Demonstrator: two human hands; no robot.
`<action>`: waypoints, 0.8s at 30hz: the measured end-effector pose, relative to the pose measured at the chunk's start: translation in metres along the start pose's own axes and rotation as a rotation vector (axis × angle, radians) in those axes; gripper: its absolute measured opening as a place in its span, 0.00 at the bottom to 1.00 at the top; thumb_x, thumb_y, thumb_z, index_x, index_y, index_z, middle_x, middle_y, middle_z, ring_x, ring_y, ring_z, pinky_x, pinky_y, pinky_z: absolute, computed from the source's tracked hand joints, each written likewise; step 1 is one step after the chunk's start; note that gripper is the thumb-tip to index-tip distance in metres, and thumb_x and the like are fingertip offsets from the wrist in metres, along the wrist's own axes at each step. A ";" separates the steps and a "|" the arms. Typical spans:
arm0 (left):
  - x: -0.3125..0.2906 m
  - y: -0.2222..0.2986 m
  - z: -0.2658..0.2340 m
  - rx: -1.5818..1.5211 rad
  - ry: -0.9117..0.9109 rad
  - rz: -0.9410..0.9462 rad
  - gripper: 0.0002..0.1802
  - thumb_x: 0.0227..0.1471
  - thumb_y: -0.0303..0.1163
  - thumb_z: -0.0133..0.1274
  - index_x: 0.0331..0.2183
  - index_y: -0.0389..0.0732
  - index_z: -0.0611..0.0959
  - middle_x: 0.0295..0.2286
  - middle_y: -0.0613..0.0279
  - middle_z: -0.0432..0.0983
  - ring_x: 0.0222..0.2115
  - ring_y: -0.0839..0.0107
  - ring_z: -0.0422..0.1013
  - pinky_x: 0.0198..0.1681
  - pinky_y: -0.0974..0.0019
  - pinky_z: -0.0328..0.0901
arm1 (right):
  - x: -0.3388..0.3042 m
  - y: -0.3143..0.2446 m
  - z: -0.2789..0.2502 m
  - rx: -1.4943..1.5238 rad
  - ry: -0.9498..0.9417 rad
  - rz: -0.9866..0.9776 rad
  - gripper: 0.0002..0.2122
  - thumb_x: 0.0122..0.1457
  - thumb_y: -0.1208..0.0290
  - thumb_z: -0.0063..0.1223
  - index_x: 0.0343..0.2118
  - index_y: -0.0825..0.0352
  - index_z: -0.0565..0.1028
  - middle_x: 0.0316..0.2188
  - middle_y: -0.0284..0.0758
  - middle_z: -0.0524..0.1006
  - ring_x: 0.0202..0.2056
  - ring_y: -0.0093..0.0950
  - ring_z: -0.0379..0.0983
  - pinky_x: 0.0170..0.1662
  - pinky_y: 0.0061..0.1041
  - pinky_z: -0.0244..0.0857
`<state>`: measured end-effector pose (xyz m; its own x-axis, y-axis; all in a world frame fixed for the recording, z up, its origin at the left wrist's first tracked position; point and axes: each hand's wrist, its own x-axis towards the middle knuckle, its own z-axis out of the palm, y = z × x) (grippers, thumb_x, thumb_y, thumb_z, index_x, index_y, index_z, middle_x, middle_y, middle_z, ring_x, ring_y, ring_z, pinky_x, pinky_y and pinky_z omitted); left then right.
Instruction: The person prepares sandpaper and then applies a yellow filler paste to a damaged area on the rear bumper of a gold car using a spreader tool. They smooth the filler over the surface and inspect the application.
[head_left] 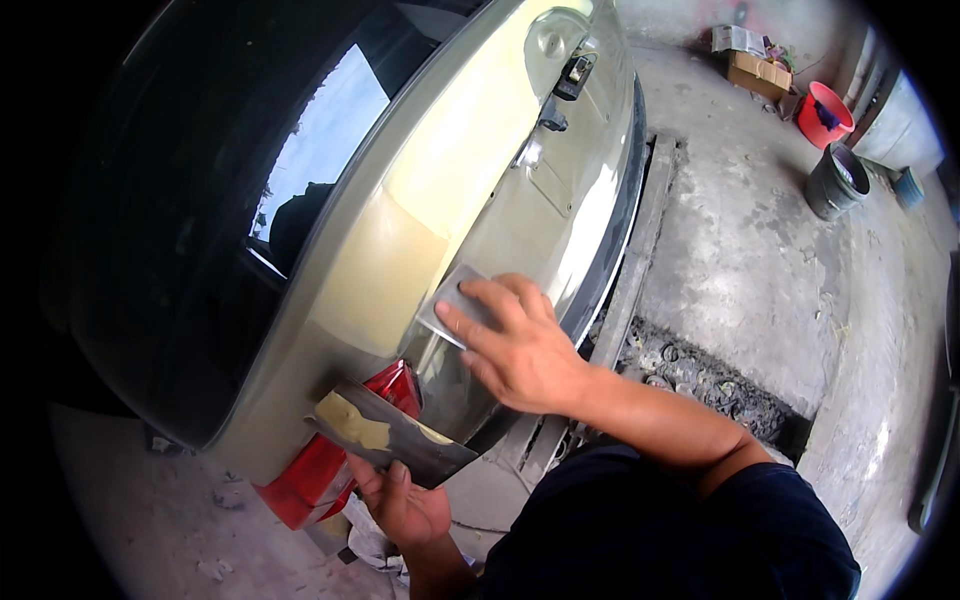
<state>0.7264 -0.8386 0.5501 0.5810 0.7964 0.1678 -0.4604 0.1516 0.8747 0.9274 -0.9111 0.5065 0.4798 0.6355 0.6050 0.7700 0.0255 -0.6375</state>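
My right hand [525, 345] presses a flat grey putty spreader [462, 302] against the car's tailgate [530, 250], at the lower edge of a pale yellow filler patch [375, 270]. Its fingers are bent over the spreader's face. Below it, my left hand [405, 500] grips a dark flat palette [400, 430] by its near edge, thumb on top. A dollop of yellowish putty [352, 420] lies on the palette's left part. Behind the palette, the red tail light [310, 485] is partly hidden.
The dark rear window [200, 200] fills the left. An opened black fitting [575, 75] shows on the tailgate. Toward the far right stand a cardboard box [758, 75], a red basin [825, 115] and a dark bucket [835, 185]. A rubble-filled trench [690, 385] cuts the concrete floor.
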 end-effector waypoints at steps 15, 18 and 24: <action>0.015 -0.027 0.087 0.103 -0.076 0.068 0.35 0.53 0.17 0.42 0.62 0.37 0.57 0.58 0.55 0.59 0.57 0.63 0.59 0.61 0.53 0.53 | -0.022 0.031 -0.125 0.310 -0.152 -0.034 0.20 0.51 0.72 0.61 0.49 0.66 0.76 0.52 0.41 0.67 0.53 0.41 0.62 0.53 0.35 0.62; 0.008 -0.041 0.111 0.194 -0.025 0.085 0.34 0.53 0.17 0.44 0.61 0.35 0.57 0.57 0.53 0.61 0.56 0.63 0.60 0.61 0.54 0.53 | -0.002 0.020 -0.153 0.065 -0.089 -0.185 0.20 0.44 0.72 0.61 0.45 0.64 0.78 0.48 0.39 0.69 0.51 0.44 0.64 0.49 0.38 0.63; 0.010 -0.057 0.145 0.185 -0.020 0.077 0.32 0.54 0.19 0.45 0.60 0.33 0.58 0.55 0.50 0.63 0.56 0.63 0.60 0.61 0.58 0.53 | -0.016 0.035 -0.176 -0.156 -0.255 -0.257 0.17 0.45 0.70 0.58 0.41 0.62 0.79 0.48 0.35 0.70 0.52 0.43 0.63 0.46 0.37 0.62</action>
<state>0.8555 -0.9244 0.5681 0.5630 0.7895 0.2444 -0.3734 -0.0208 0.9274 1.0212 -1.0562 0.5588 0.1583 0.7955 0.5849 0.9154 0.1039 -0.3889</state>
